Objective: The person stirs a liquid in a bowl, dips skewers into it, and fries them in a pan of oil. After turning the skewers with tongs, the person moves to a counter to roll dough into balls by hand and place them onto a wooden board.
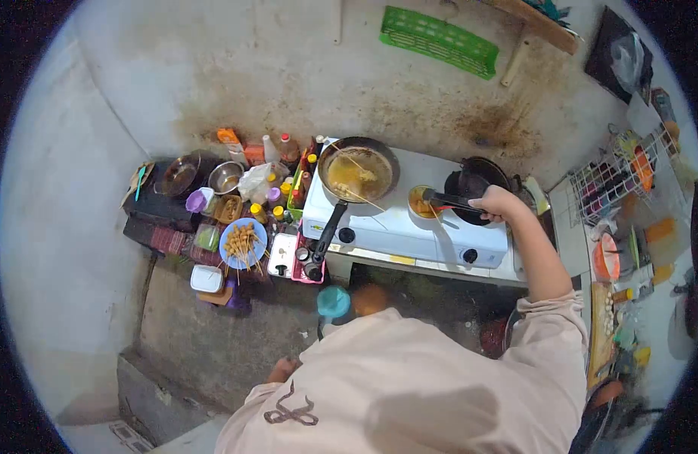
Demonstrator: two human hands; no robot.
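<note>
My right hand (497, 204) is closed round a long black utensil (456, 201), reaching left over the stove. Its far end is above a small bowl (422, 203) of orange-brown food; its exact kind does not show. Behind the hand, a dark pan (470, 185) sits on the right burner. On the left burner a frying pan (375, 168) holds yellowish oil, with pale food on a stick and its black handle pointing forward. My left hand (284, 369) hangs low beside my shirt, mostly hidden, its fingers not clear.
Left of the white stove (409, 240) stand several sauce bottles (288, 149), a blue plate (245, 262) of skewered balls, and a white-lidded box (206, 278). A turquoise container (334, 301) is below the stove front. A wire rack (602, 185) stands at the right.
</note>
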